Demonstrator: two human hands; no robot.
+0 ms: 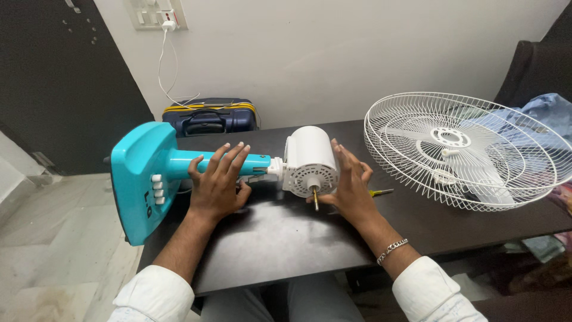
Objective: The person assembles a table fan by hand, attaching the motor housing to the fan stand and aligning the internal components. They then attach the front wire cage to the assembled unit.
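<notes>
A dismantled pedestal fan lies on its side across my dark worktop [286, 250], its white motor housing [310, 160] near the middle with the bare brass shaft [315, 199] pointing toward me. The fan's long axis runs left to right: the teal neck [238, 161] leads leftward from the motor to the teal control base [143, 179], which overhangs the worktop's left edge. My left hand [219, 185] rests palm-down over the neck, fingers spread and draped on it rather than clenched. My right hand [351, 188] stands open, fingers together, its palm pressed flat against the motor's right flank; it is the hand nearer the shaft, which sits just left of its thumb. A small screwdriver with a yellow-green handle [380, 192] lies just beyond that hand. Farther right, well apart from the motor, the white wire fan guard [465, 149] lies flat, with blue cloth [548, 113] behind it. A navy suitcase [210, 117] stands against the wall behind.
</notes>
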